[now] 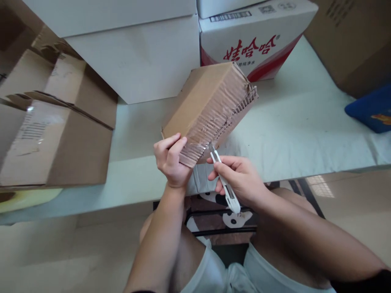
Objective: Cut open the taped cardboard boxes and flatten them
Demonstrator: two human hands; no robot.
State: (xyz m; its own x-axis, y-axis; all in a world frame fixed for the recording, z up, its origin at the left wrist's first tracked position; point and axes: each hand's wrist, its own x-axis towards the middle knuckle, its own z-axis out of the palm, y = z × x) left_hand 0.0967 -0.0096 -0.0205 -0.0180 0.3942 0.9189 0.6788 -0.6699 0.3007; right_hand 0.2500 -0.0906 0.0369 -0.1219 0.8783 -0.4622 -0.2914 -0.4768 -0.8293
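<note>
My left hand [170, 159] is closed around the near corner of a small brown cardboard box [204, 101], holding it tilted above the table's front edge. Clear tape runs along the box's ragged, torn side facing me. My right hand [240, 179] grips a white utility knife [224, 184], and its blade tip touches the taped edge just right of my left fingers.
A pale green table [305, 130] carries large white boxes [137, 57], a white carton with red characters [259, 36], open brown cartons [55, 130] at left, another brown box [357, 40] at far right and a blue item [372, 109]. My knees sit below the table edge.
</note>
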